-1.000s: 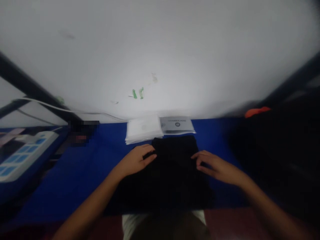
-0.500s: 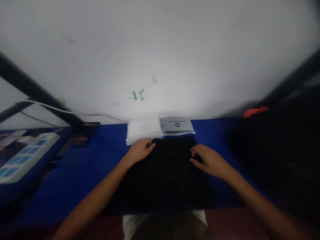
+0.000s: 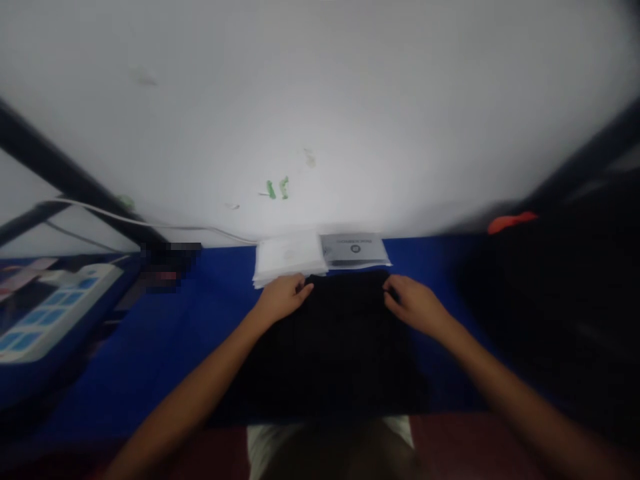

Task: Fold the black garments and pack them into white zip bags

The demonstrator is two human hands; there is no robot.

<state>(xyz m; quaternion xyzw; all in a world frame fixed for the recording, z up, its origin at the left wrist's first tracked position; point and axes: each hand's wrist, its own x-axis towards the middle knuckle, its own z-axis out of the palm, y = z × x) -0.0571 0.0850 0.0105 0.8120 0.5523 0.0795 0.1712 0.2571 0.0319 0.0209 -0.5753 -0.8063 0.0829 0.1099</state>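
Note:
A black cloth (image 3: 340, 340) lies spread on the blue table surface in front of me, its far edge just short of the white packets. My left hand (image 3: 284, 295) is closed on the far left corner of the cloth, thumb and fingers pinched together. At the far right corner, my right hand (image 3: 413, 303) pinches the cloth's edge between thumb and fingers. The cloth is so dark that its folds barely show.
Behind the cloth lie a stack of white packets (image 3: 289, 257) and a grey printed packet (image 3: 355, 249). A power strip (image 3: 55, 313) is at the left. A dark mass (image 3: 565, 307) with an orange item (image 3: 511, 222) fills the right. A white cable (image 3: 200, 230) runs along the wall.
My right hand has moved slightly away from me to the cloth's far right corner, and its fingers have closed there. My left hand has stayed almost in place.

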